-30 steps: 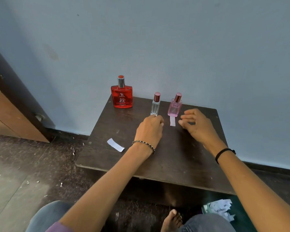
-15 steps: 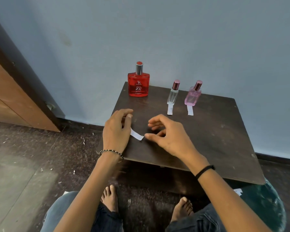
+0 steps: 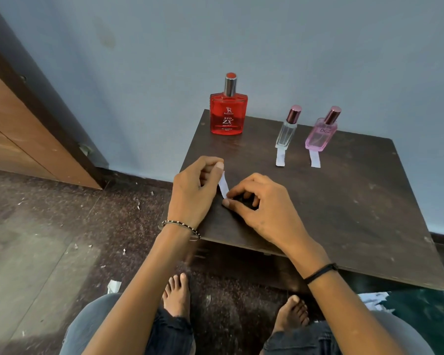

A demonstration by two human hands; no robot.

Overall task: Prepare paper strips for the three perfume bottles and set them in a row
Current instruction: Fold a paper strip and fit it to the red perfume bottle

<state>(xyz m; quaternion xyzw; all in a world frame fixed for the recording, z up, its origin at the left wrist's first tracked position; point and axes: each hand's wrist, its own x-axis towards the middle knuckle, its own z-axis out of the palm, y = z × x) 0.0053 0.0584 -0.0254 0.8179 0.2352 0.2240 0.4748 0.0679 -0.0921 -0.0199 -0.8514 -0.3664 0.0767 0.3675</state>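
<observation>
White strip (image 3: 223, 185) between both hands (image 3: 231, 198)

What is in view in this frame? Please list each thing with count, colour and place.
Red perfume bottle: 1, red, table's far-left corner.
Clear perfume bottle: 1, clear, right of the red one.
Pink perfume bottle: 1, pink, rightmost.
Placed paper strips: 2, white, one before the clear bottle, one before the pink bottle.
Held paper strip: 1, white, between both hands.
Table: 1, dark brown, against the wall.
Wall: 1, blue-grey, behind.
Paper scraps: several, white, floor lower right.
Left hand: beaded bracelet, pinching the strip's top.
Right hand: black band, pinching its lower end.
Feet: 2, bare, under the table.
</observation>
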